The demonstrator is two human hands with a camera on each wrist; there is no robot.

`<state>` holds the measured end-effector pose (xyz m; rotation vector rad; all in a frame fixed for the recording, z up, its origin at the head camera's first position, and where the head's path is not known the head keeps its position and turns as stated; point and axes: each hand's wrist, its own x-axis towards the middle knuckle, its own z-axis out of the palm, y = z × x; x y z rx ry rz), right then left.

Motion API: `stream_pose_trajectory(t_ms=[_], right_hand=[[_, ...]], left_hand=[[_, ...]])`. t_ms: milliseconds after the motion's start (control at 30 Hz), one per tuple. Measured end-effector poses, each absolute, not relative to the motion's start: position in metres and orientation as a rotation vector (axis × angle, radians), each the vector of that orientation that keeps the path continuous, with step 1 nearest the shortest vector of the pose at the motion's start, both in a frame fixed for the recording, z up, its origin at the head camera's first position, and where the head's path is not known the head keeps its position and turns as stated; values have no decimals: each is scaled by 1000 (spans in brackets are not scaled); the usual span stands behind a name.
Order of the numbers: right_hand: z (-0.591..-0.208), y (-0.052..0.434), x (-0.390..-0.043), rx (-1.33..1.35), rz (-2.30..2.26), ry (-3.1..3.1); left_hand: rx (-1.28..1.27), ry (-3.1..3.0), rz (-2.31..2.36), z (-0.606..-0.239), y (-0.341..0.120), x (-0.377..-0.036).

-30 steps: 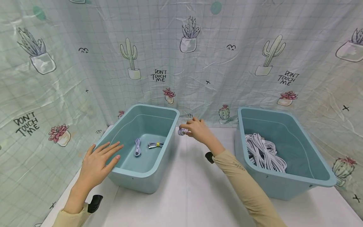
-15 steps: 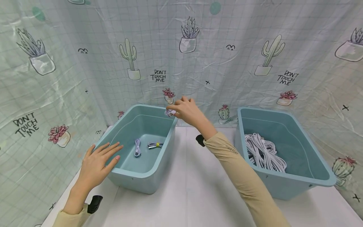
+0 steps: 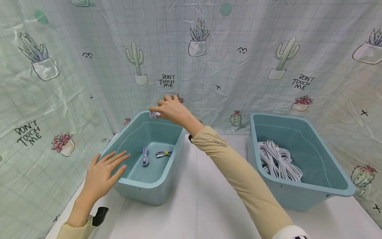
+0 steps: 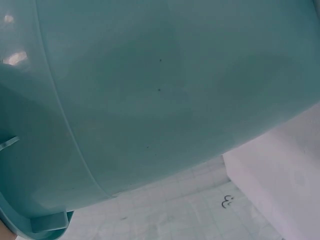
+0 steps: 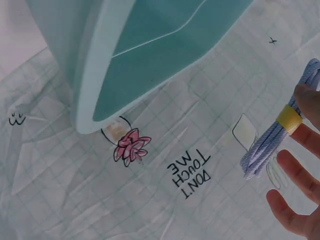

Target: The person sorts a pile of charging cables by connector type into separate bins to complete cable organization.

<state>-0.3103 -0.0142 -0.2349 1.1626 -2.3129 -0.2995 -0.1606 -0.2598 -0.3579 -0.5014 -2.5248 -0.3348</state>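
Note:
My right hand is raised over the far rim of the left teal bin and pinches a small coiled lilac cable bound by a yellow band. In the right wrist view the cable bundle hangs from my fingers above the bin's corner. Two coiled cables lie on that bin's floor. My left hand rests flat with straight fingers on the bin's near-left rim. The left wrist view shows only the bin's outer wall.
A second teal bin at the right holds a heap of white cables. Both bins stand on a white table. A cactus-print curtain closes off the back and both sides.
My right hand has lifted the coiled cable from the table between the bins, up and left over the left bin's far rim. The left hand has stayed on the rim.

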Motion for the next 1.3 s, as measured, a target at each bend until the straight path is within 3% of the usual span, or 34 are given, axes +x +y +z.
stream_pose_trajectory(t_ms=[433, 933, 1300], right_hand=[[-239, -36, -319, 1228, -380, -2198], [-263, 2, -312, 1186, -61, -2265], [-303, 46, -295, 1019, 323, -2397]], left_hand=[[-505, -2534, -336, -362, -258, -163], [-523, -2540, -329, -360, -261, -161], [-545, -2486, -356, -356, -260, -160]])
